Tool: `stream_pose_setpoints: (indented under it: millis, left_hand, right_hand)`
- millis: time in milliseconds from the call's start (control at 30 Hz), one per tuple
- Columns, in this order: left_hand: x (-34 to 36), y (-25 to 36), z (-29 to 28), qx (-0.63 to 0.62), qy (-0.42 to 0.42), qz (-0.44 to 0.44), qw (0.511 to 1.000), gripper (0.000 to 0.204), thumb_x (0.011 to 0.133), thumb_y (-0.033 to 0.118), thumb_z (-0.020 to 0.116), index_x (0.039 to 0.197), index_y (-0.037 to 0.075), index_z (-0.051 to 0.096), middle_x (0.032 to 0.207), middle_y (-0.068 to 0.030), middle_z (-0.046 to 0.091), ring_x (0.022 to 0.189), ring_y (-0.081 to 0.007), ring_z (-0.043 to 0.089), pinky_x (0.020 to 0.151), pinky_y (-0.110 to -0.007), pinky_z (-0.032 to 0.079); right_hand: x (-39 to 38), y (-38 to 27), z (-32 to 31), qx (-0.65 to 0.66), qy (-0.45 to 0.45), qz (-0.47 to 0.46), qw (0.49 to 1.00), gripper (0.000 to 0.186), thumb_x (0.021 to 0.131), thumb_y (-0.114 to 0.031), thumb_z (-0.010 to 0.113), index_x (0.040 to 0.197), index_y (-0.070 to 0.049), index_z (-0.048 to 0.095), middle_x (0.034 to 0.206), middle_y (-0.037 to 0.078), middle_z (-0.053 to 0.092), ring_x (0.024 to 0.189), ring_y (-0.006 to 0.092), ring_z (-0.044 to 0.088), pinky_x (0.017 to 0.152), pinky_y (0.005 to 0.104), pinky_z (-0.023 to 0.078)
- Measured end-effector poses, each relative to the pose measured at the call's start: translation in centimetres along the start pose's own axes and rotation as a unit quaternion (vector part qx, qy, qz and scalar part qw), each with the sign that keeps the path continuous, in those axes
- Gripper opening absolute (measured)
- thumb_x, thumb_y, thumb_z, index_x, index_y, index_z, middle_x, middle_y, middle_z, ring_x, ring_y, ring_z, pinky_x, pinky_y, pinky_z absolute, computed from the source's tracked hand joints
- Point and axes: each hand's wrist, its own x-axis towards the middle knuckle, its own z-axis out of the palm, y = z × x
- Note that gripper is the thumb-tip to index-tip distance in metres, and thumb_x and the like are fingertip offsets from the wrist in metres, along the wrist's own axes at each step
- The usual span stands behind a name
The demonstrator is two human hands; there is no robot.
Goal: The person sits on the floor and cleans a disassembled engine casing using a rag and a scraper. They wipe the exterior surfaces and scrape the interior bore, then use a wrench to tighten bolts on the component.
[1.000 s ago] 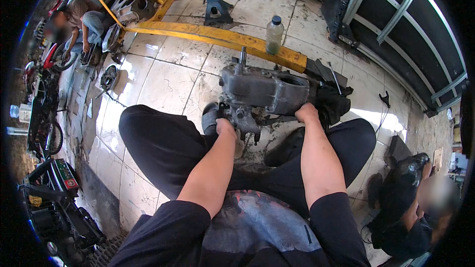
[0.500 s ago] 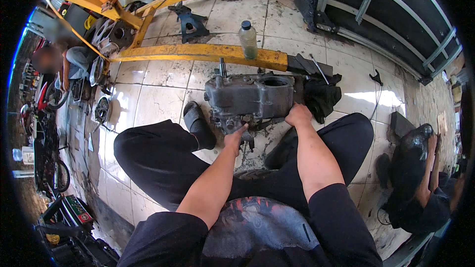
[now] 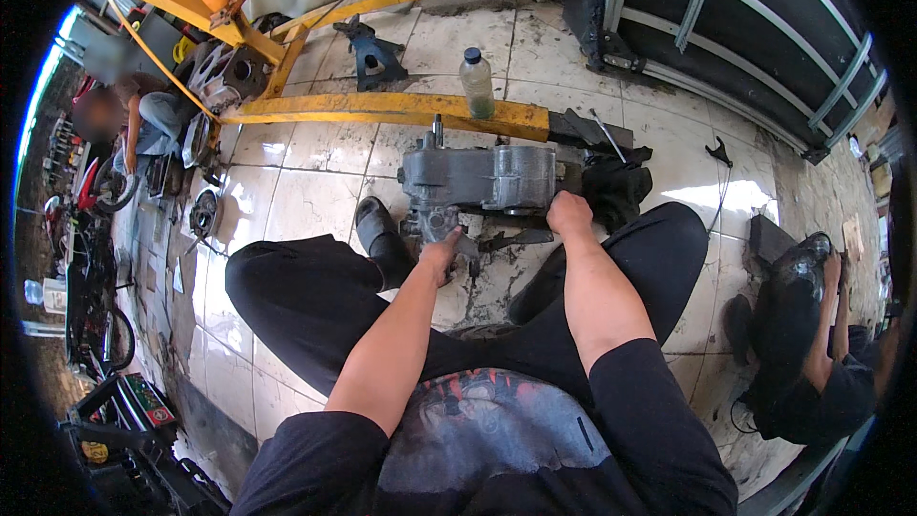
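Observation:
A dark grey metal gearbox point(image 3: 473, 177) lies on the floor between my bent legs, a shaft point(image 3: 437, 131) sticking up from its far left end. Its round opening is out of sight on this side. My left hand point(image 3: 441, 256) is closed around a jutting part at the near left of the casing. At the near right end, the fingers of my right hand point(image 3: 571, 215) are curled over the edge of the casing, their tips partly hidden. A dark cloth point(image 3: 616, 183) lies just beyond my right hand, against the gearbox's right end.
A yellow steel hoist leg point(image 3: 382, 109) crosses the floor behind the gearbox, with a capped plastic bottle point(image 3: 477, 86) beside it. Farther back stands a blue-grey jack stand point(image 3: 371, 55). A forked tool point(image 3: 720, 150) lies right. Other people work at far left and right.
The gearbox has been rolled over between my hands. Its round opening, facing up before, has turned out of view, and a rounded wall faces up now. Both hands keep their hold.

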Motion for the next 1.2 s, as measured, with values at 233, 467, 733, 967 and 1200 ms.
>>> stream_pose_setpoints:
  millis: [233,467,733,967,1200]
  left_hand:
    - [0.0,-0.6,-1.5,0.0,-0.073,0.021,0.997,0.1,0.085,0.058,0.077,0.15,-0.008,0.041,0.152,-0.0237,0.05,0.139,-0.0358,0.048,0.11,-0.049,0.04]
    - [-2.9,-0.2,-0.8,-0.009,-0.045,-0.02,0.999,0.065,0.09,0.047,0.076,0.132,-0.001,0.06,0.128,-0.017,0.064,0.109,-0.0291,0.064,0.088,-0.043,0.053]
    - [-8.9,3.8,-1.5,-0.073,-0.108,-0.039,0.991,0.026,0.096,0.03,0.073,0.107,0.007,0.069,0.093,-0.0045,0.07,0.07,-0.0195,0.065,0.063,-0.033,0.055]
    - [-11.5,7.8,-1.3,-0.094,-0.101,-0.032,0.99,0.018,0.1,0.024,0.07,0.102,0.007,0.067,0.085,-0.0041,0.065,0.063,-0.0188,0.06,0.057,-0.035,0.051]
    - [-9.4,7.9,-2.2,-0.141,-0.141,-0.056,0.978,0.018,0.102,0.025,0.066,0.105,0.007,0.065,0.085,-0.0057,0.067,0.068,-0.0196,0.063,0.061,-0.035,0.052]
  right_hand:
    - [-0.4,-0.4,0.3,0.004,-0.016,0.025,1.0,0.027,0.089,-0.013,0.066,0.112,-0.006,0.075,0.122,0.02,0.071,0.116,0.0374,0.068,0.097,0.0463,0.056]
    - [0.2,-0.2,0.0,-0.011,-0.034,0.022,0.999,0.027,0.089,-0.013,0.067,0.113,-0.004,0.075,0.123,0.02,0.071,0.117,0.0377,0.067,0.097,0.0464,0.055]
    - [1.4,-0.1,-0.8,0.014,-0.069,0.033,0.997,0.03,0.086,-0.012,0.068,0.115,-0.004,0.074,0.123,0.021,0.071,0.119,0.037,0.066,0.097,0.0456,0.055]
    - [2.8,-0.1,-0.7,0.014,-0.08,0.047,0.996,0.031,0.086,-0.011,0.067,0.114,-0.001,0.074,0.124,0.021,0.071,0.118,0.0367,0.067,0.096,0.0448,0.056]
    - [3.6,-0.6,-0.7,0.017,-0.092,0.046,0.995,0.032,0.084,-0.012,0.067,0.113,-0.001,0.075,0.122,0.022,0.071,0.118,0.0365,0.067,0.099,0.0442,0.055]
